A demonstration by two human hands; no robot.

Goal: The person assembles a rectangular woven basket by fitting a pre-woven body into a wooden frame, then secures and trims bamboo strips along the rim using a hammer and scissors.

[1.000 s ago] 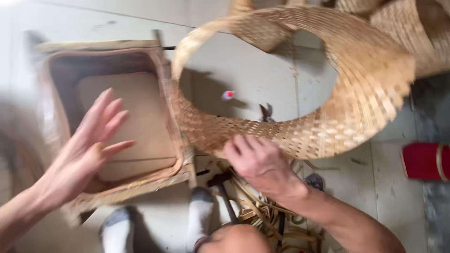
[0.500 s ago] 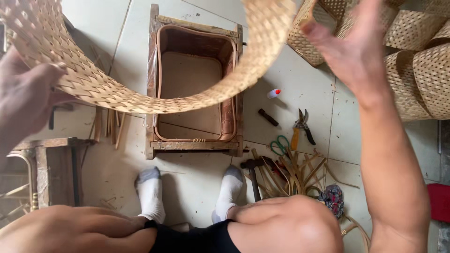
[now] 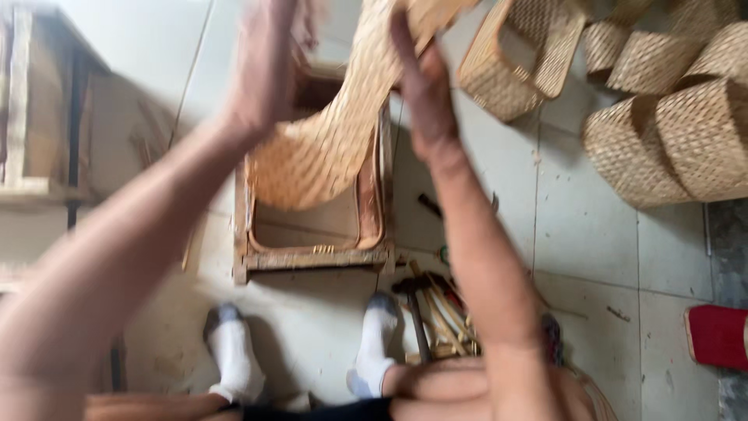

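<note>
From the head view, the left hand (image 3: pixel 269 66) and right hand (image 3: pixel 425 93) lift a woven rattan band (image 3: pixel 327 148), fingers clamped on its edges, above a wooden frame mould (image 3: pixel 312 257) on the floor below the fingers. The step looks like seating the weave over the mould; next it needs lowering squarely. Finished baskets (image 3: pixel 686 140) sit to the right of the fingers.

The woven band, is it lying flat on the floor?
No, both hands hold the woven band up above the wooden frame.

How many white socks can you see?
2: the left sock and the right sock, both on the floor in front of the wooden frame.
</note>
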